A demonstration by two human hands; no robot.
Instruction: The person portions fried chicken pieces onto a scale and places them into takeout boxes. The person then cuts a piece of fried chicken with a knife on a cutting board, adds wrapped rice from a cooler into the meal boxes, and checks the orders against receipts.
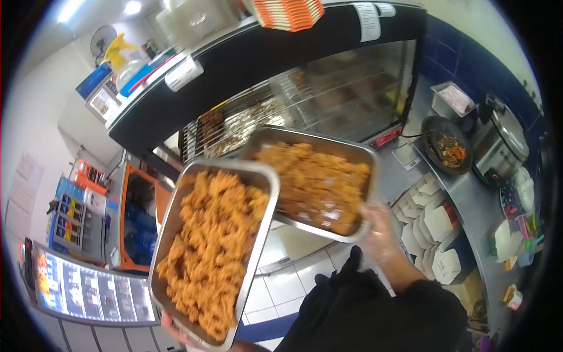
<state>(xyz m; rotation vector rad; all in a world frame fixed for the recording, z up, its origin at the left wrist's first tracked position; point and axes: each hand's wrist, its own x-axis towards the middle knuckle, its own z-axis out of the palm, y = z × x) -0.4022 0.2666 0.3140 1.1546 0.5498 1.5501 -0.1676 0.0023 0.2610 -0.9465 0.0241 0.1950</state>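
My left hand point(173, 328) grips the lower end of a steel tray point(257, 252) heaped with golden-brown fried pieces point(214, 252); most of its fingers are hidden beneath. My right hand point(381, 232) is closed on the near right corner of a second steel tray point(374, 173). Inside this one lies browned, breaded-looking food point(319, 182), with shiny patches toward the near side. Both trays are held up over the floor, the left one overlapping the corner of the right one. Behind them stands a black-framed glass food warmer point(358, 88) with wire racks.
On the right counter are a dark pan point(447, 145) with food scraps, a large cooker point(501, 141) and a steel container point(453, 98). Folded white takeaway boxes point(431, 223) sit below its edge. A lit display fridge point(88, 287) and an orange-framed cabinet point(124, 220) are at left.
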